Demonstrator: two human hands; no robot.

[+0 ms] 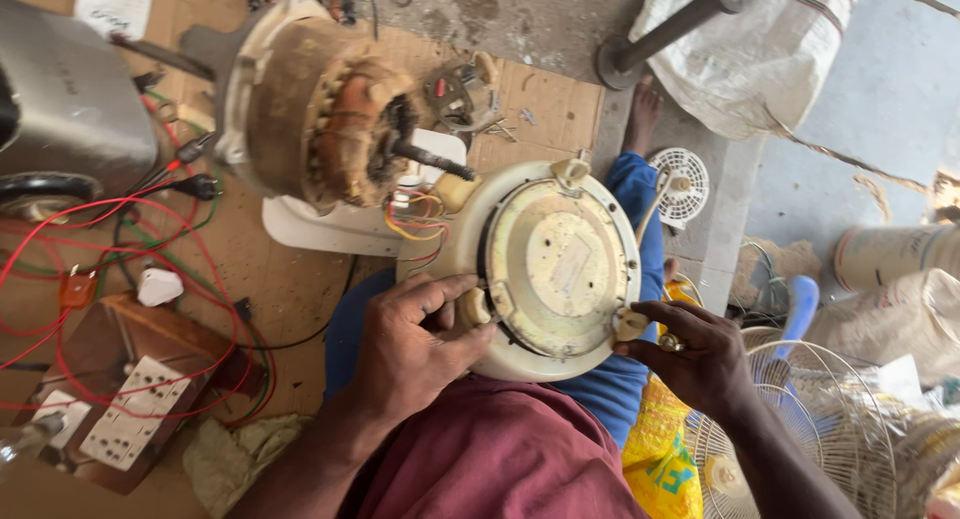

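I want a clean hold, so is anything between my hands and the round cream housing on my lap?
Nothing visible: the left hand and right hand both already touch the round cream housing at its rim.

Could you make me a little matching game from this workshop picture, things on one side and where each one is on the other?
Things:
1. round cream housing
2. copper-wound motor
3. switchboard
4. wire fan guard

Places:
A. bottom right
B. between the left hand and right hand
C. bottom left, among red wires
D. top, left of centre

Pairs: 1-B, 2-D, 3-C, 4-A
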